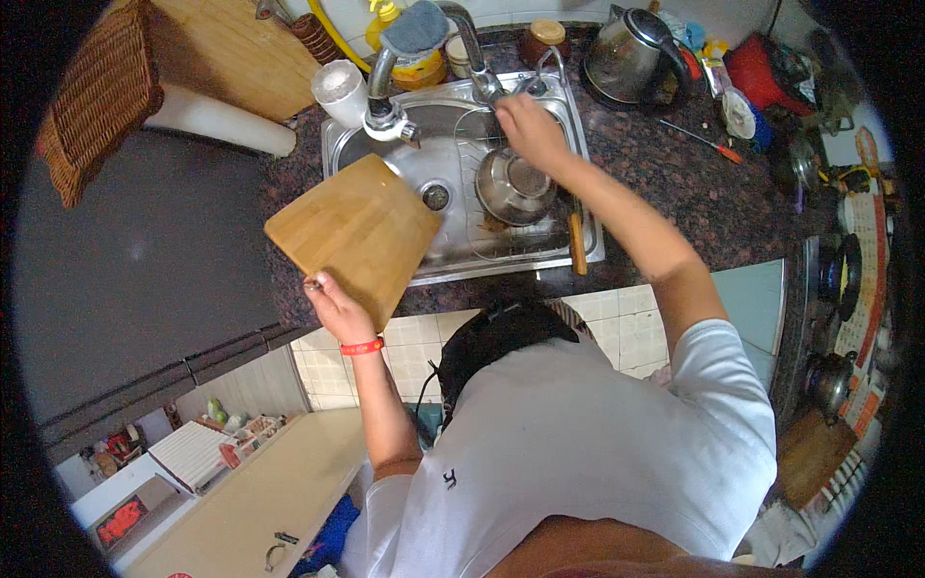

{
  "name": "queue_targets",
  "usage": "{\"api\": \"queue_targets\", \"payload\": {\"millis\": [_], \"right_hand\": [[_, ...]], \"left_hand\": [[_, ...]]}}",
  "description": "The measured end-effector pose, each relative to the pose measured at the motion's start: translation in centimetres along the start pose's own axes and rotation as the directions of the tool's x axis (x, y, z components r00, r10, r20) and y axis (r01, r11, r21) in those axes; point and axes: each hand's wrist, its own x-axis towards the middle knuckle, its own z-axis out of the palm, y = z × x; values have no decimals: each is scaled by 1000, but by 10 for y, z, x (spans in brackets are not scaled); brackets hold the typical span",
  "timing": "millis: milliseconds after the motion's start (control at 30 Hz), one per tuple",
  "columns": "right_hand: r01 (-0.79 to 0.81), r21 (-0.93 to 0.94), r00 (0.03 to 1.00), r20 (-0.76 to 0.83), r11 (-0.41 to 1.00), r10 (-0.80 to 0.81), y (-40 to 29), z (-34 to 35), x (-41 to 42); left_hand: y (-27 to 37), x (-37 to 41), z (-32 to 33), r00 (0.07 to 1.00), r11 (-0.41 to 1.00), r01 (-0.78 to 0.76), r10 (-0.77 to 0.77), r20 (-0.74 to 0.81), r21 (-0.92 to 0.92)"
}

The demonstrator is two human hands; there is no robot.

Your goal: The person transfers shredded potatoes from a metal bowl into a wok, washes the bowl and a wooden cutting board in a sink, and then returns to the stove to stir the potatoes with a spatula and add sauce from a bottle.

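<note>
A wooden cutting board (pixel 358 238) is tilted over the left part of the steel sink (pixel 455 230), its near edge gripped by my left hand (pixel 338 303), which has a red band at the wrist. My right hand (pixel 531 130) reaches to the base of the chrome faucet (pixel 473 54); its fingertips touch or nearly touch the metal there, and whether they grip it is unclear. Below that hand a metal pot or bowl (pixel 513 189) rests bottom up on the wire rack in the sink. A wooden-handled tool (pixel 577 246) lies at the sink's right rim.
Behind the sink stand a yellow pump bottle (pixel 419 68), a lidded jar (pixel 545 43) and an electric kettle (pixel 632 58). A white cup (pixel 340 90) is at the back left. On the right counter lies a screwdriver-like tool with an orange handle (pixel 726 153). A wicker basket (pixel 101 101) is at far left.
</note>
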Motion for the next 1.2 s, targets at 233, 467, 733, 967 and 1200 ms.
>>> {"api": "queue_targets", "payload": {"millis": [233,467,733,967,1200], "right_hand": [[73,-624,974,214,778,80,37,21,40],[24,-611,996,-55,791,-72,29,35,27],[-604,572,790,522,555,321,-38,156,28],[24,432,995,-98,902,20,-167,163,7],[-338,-29,848,424,941,318,-83,179,3]], "left_hand": [[-16,40,38,992,1000,-6,7,127,-7],[-19,59,72,972,997,-7,24,232,-73],[-24,66,88,951,993,41,-6,308,-107],[-25,61,77,970,987,81,-46,239,-139],[4,48,16,979,914,187,-141,149,-359]]}}
